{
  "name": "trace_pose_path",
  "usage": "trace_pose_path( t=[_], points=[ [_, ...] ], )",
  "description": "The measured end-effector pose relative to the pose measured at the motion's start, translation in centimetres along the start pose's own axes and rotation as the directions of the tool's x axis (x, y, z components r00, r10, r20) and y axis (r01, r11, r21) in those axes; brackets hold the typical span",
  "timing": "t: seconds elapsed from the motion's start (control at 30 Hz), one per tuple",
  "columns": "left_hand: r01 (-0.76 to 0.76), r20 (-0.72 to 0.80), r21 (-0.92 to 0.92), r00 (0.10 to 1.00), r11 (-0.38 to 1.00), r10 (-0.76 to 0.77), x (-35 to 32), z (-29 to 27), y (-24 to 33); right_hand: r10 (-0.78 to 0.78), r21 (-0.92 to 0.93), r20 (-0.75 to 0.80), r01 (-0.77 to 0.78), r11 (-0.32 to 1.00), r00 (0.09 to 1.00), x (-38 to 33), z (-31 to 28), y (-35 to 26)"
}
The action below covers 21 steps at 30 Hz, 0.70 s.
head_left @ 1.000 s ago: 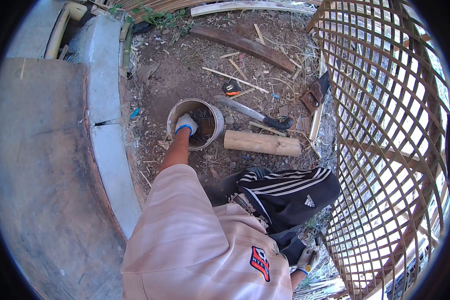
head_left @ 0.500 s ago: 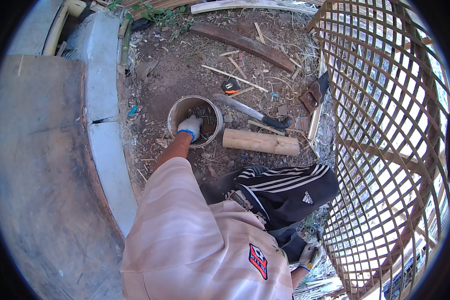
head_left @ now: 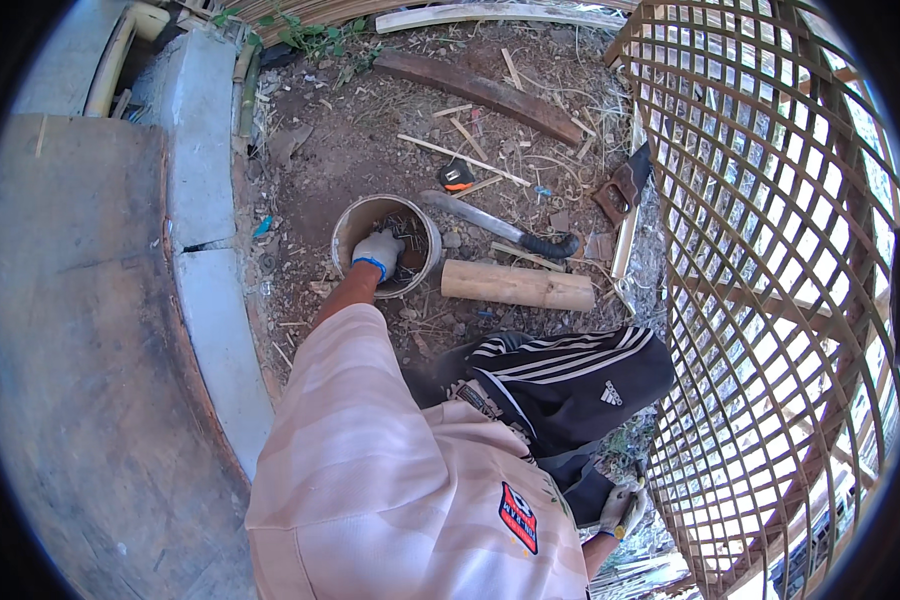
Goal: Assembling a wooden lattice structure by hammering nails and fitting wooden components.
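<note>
My left hand (head_left: 378, 249), in a pale glove with a blue cuff, reaches inside a round bucket (head_left: 344, 228). Loose nails (head_left: 408, 232) lie in the bucket beside it. The fingertips point down and are hidden, so their grip does not show. At the lower right, my right hand (head_left: 622, 508), also gloved, is low beside my dark-clad leg and close to the bamboo lattice (head_left: 760, 290). Its fingers look curled, but what they hold, if anything, cannot be made out.
Right of the bucket lie a bamboo piece (head_left: 518, 286), a long grey tool with a black grip (head_left: 485, 218) and a tape measure (head_left: 456, 176). A handsaw (head_left: 625, 186) rests near the lattice. Farther off is a wooden beam (head_left: 480, 93). A large board (head_left: 80, 330) lies left.
The view has shifted slightly, moving the ground items a little left in the picture. My left hand stays in the bucket, its position barely changed. My right hand remains at the lower right.
</note>
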<state>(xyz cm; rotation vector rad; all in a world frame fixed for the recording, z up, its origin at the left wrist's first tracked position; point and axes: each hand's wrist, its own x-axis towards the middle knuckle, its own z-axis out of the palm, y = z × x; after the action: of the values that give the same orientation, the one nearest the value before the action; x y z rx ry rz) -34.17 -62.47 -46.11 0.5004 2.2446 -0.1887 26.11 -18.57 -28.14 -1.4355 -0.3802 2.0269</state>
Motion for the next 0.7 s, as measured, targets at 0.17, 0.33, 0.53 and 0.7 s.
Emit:
trace_pose_path(
  t=[0.17, 0.33, 0.53, 0.7],
  points=[
    [0.006, -0.1, -0.118, 0.995, 0.993, -0.018, -2.3, -5.1, 0.4, 0.011, -0.034, 0.061, -0.009, 0.999, 0.998, 0.2, -1.9, -0.6],
    [-0.195, -0.192, -0.62, 0.977, 0.76, 0.095, -5.9, -8.7, -0.2, -0.03, -0.069, 0.046, 0.033, 0.997, 0.998, 0.1, 0.7, 0.0],
    [0.061, 0.079, -0.978, 0.993, 0.198, 0.085, -12.1, -11.8, 0.8, 0.023, -0.091, 0.098, -0.014, 0.996, 0.995, 0.1, 2.0, -0.3],
    [0.015, -0.012, -0.99, 0.982, -0.142, 0.187, -14.3, -12.0, 2.3, 0.084, -0.126, 0.139, -0.066, 0.99, 0.987, 1.5, 1.8, -0.3]
  ],
)
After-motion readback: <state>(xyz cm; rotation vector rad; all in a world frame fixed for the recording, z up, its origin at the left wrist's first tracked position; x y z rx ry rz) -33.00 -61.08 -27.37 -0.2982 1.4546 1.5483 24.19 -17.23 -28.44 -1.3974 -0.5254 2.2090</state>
